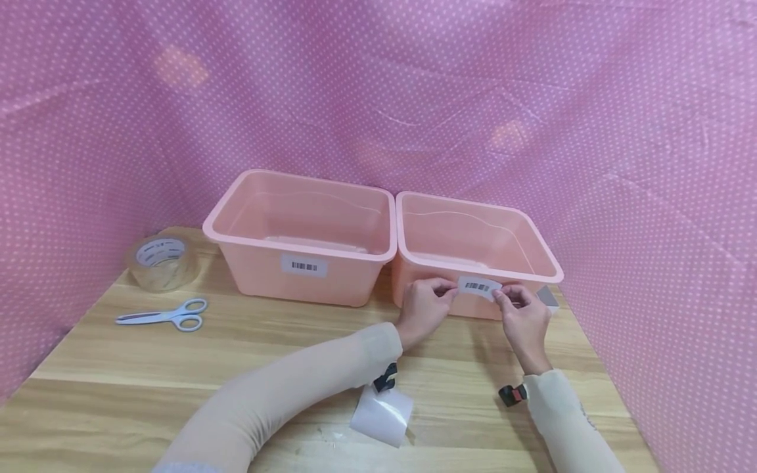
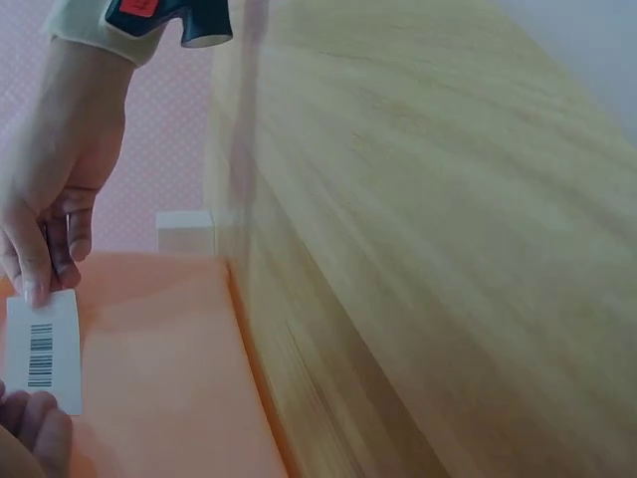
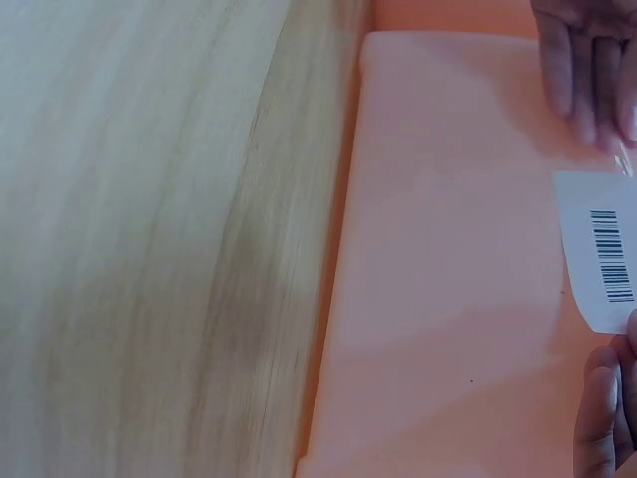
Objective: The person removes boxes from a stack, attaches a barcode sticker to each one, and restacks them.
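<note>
Both hands hold a white barcode label against the front wall of the right pink plastic bin, just under its rim. My left hand pinches the label's left end between thumb and fingers. At the other end, the thumb and fingers of my right hand grip the right edge. The label bends slightly in the head view. In the right wrist view a clear shiny strip shows between the label and the left fingertips. Next to this bin stands a second pink bin, with a similar barcode label on its front.
On the left of the wooden table are a roll of clear tape and light-blue scissors. A glossy white sheet lies near the left forearm. A small grey-white box sits beside the right bin. Pink dotted cloth surrounds the table.
</note>
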Demonstrator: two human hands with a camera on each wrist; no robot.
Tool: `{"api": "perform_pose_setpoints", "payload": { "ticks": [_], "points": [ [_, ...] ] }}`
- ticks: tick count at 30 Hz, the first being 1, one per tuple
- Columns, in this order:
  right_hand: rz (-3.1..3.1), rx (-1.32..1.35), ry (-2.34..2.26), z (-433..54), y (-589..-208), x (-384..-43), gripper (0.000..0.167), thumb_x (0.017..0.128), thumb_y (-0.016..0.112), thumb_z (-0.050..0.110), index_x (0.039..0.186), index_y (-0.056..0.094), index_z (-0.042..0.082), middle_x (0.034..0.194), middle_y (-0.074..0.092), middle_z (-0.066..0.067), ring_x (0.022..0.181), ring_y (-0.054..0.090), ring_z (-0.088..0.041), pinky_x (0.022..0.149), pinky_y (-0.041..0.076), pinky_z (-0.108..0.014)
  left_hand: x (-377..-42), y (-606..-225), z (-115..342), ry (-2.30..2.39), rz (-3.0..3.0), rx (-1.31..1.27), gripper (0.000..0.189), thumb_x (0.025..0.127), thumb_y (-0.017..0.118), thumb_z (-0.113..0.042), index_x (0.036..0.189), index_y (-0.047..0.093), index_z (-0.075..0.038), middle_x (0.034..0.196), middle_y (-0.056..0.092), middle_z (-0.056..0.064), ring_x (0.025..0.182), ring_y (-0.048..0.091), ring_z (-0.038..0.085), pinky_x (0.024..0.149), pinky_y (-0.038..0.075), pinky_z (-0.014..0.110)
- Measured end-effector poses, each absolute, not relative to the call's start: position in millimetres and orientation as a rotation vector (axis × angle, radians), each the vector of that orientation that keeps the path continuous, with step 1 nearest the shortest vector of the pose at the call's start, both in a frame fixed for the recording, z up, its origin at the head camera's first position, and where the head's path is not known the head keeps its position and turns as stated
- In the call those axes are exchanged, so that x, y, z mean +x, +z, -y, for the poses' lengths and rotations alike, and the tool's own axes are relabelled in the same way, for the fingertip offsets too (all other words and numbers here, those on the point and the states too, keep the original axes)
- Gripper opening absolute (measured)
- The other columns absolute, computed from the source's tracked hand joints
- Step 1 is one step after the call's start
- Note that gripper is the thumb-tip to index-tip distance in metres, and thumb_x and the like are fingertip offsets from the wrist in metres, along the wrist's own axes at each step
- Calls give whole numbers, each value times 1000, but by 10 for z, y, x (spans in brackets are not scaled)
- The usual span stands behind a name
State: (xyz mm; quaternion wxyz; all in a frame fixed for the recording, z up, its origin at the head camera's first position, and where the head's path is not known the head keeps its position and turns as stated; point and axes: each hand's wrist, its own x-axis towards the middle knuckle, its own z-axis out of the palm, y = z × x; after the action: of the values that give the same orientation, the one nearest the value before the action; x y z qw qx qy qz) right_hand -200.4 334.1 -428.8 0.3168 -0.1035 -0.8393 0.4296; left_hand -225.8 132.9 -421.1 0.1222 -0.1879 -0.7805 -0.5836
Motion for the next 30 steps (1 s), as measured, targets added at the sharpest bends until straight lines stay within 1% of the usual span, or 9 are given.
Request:
{"api": "perform_pose_setpoints", "payload": {
  "ticks": [10, 13, 16, 18, 21, 24, 27, 29, 30],
  "points": [
    [2186, -301, 1160, -3372, -4305, -2029, 14, 90, 76, 14, 90, 71, 1, 67, 60, 31, 62, 64, 4, 56, 51, -8, -2221, -4217, -1359, -1729, 2343, -796, 33, 96, 71, -19, 127, 71, -11, 124, 74, 6, 102, 74, 11, 72, 53, 9],
    [2179, -295, 1180, -3375, -4312, -2030, 14, 90, 76, 13, 90, 71, 1, 67, 61, 29, 62, 67, -4, 54, 52, -10, -2221, -4226, -1361, -1702, 2355, -839, 36, 95, 71, -16, 131, 69, -12, 129, 71, 6, 76, 70, 5, 59, 48, 10],
    [2172, -284, 1206, -3375, -4317, -2030, 15, 90, 76, 13, 91, 70, -1, 68, 62, 26, 62, 69, -9, 53, 52, -11, -2219, -4238, -1358, -1708, 2365, -866, 39, 94, 71, -15, 133, 67, -13, 130, 71, 6, 53, 52, -1, 50, 41, 13],
    [2169, -280, 1214, -3372, -4317, -2031, 16, 90, 76, 13, 91, 70, -1, 69, 63, 24, 62, 69, -9, 53, 52, -11, -2219, -4243, -1351, -1713, 2374, -877, 40, 94, 72, -16, 134, 67, -14, 131, 70, 7, 48, 42, -1, 47, 38, 14],
    [2167, -284, 1206, -3365, -4315, -2036, 15, 90, 76, 13, 92, 71, -1, 70, 65, 22, 64, 70, -10, 53, 53, -12, -2218, -4246, -1341, -1717, 2378, -888, 42, 95, 71, -19, 136, 65, -15, 133, 69, 6, 48, 41, 0, 49, 39, 16],
    [2170, -287, 1170, -3356, -4314, -2039, 12, 90, 76, 14, 92, 72, 2, 72, 68, 15, 65, 70, -9, 53, 53, -12, -2222, -4255, -1336, -1710, 2378, -891, 43, 95, 71, -21, 137, 64, -15, 136, 67, 5, 57, 54, 4, 60, 50, 16],
    [2172, -281, 1115, -3345, -4315, -2040, 10, 90, 75, 14, 92, 73, 4, 77, 73, 2, 65, 67, -1, 54, 52, -11, -2229, -4262, -1341, -1715, 2380, -888, 43, 95, 71, -20, 138, 64, -16, 138, 65, 4, 88, 72, 8, 80, 59, 21],
    [2169, -268, 1072, -3340, -4319, -2041, 10, 90, 75, 14, 92, 73, 4, 83, 76, -6, 65, 64, 6, 54, 51, -9, -2233, -4266, -1346, -1722, 2385, -882, 44, 95, 72, -19, 138, 63, -17, 139, 64, 3, 111, 71, 12, 92, 59, 25],
    [2168, -263, 1046, -3339, -4323, -2043, 11, 90, 75, 15, 92, 73, 4, 85, 76, -9, 65, 62, 10, 55, 51, -8, -2234, -4269, -1350, -1731, 2386, -882, 44, 95, 72, -18, 138, 63, -16, 139, 64, 3, 112, 71, 15, 93, 59, 26]
  ]
}}
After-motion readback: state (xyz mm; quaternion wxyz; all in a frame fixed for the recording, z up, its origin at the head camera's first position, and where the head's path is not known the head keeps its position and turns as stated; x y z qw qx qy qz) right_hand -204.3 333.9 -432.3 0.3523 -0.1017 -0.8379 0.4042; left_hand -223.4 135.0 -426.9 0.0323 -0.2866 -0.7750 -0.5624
